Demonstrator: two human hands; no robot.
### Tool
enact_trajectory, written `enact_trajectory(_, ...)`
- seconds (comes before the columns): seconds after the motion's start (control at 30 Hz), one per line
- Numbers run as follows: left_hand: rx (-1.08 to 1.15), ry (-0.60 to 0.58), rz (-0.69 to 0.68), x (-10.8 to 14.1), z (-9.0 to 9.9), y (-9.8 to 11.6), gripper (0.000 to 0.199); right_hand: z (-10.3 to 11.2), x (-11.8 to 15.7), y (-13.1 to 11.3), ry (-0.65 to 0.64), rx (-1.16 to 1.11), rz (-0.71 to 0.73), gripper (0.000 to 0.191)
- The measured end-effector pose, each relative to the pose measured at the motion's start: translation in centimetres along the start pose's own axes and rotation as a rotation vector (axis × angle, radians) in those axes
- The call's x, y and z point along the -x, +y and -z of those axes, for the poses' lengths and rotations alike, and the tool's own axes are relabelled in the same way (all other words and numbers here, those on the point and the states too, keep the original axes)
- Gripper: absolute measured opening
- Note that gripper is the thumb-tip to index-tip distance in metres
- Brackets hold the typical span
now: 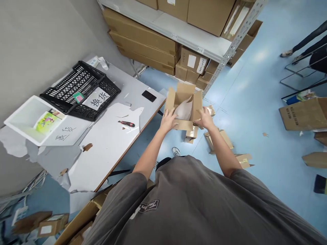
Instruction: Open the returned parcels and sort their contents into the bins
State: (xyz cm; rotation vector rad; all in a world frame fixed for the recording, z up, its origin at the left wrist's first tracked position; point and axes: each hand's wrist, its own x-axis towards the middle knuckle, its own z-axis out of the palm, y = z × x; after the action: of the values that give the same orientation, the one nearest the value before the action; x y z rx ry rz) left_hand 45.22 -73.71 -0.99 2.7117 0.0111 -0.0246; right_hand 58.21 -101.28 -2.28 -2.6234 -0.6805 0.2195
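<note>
Between my two hands is an open cardboard box with its flaps spread upward and outward. A whitish, translucent sheet of wrapping lies inside it; what is beneath is hidden. My left hand grips the box's left side near the front flap. At the right side, my right hand has its fingers over the flap edge. Left of the box, a black phone and a red and black utility knife rest on the white table.
A black crate and a white bin stand at the table's back. Shelving with boxes runs ahead. Small cartons lie on the blue floor. A large box and a person's legs are at right.
</note>
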Motion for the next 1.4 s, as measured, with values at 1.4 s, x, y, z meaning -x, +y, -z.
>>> enact_trajectory(1.4,0.069,0.991,1.969,86.0,-2.3,7.2,0.075,-25.8,37.8,-71.5,-0.594,-0.092,1.87,0.101)
